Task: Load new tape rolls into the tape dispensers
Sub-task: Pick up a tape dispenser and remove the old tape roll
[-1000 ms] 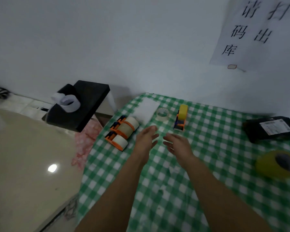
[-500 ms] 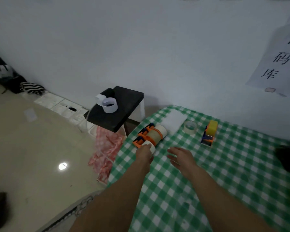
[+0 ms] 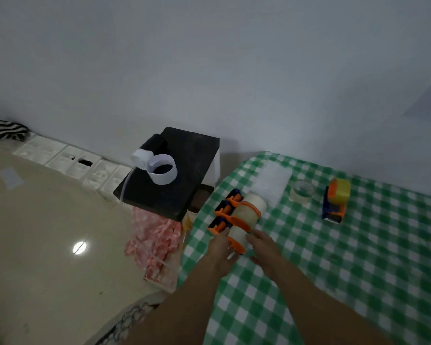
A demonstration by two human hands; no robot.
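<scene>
I am bracketing the nearest dispenser (image 3: 235,243) at the table's (image 3: 334,270) left edge, my left hand (image 3: 219,249) touching its orange frame, grip unclear to me, my right hand (image 3: 264,247) resting loose fingers on its tape roll (image 3: 238,234), and I am judging it light, stiff plastic, best gripped by the frame.

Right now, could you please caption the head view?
Left hand and right hand touch the nearest orange tape dispenser on the checked tablecloth; clear tape roll beyond.
</scene>
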